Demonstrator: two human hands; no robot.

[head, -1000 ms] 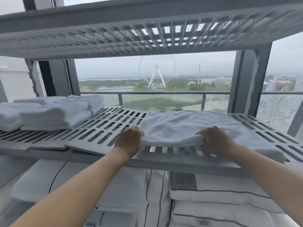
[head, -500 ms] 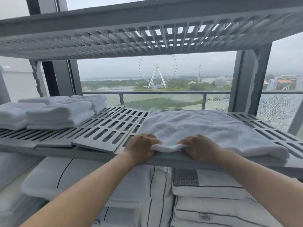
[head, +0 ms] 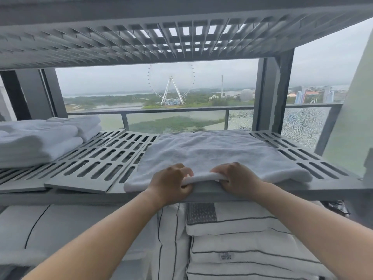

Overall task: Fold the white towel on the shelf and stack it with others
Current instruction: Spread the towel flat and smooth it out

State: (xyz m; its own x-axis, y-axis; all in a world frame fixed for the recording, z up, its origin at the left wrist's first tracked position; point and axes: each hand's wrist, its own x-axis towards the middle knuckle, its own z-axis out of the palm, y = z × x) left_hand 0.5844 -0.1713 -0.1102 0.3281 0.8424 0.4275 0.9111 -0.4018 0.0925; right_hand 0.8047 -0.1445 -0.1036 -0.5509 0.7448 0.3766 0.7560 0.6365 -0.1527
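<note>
A white towel [head: 218, 152] lies spread on the grey slatted shelf [head: 105, 160], right of the middle. Its near edge hangs at the shelf's front lip. My left hand [head: 171, 182] grips that near edge, fingers curled round the fold. My right hand [head: 238, 178] grips the same edge a short way to the right. Both hands sit close together at the shelf front. A stack of folded white towels [head: 38, 142] rests at the shelf's left end.
A second slatted shelf [head: 181, 35] hangs low overhead. Below the working shelf lie white pillows and bedding with dark stripes [head: 242, 239]. Grey uprights [head: 274, 91] stand behind right; a window with a railing lies beyond.
Both hands have drawn the towel's near edge toward me to the shelf's front lip and moved closer together. The camera view has shifted slightly left.
</note>
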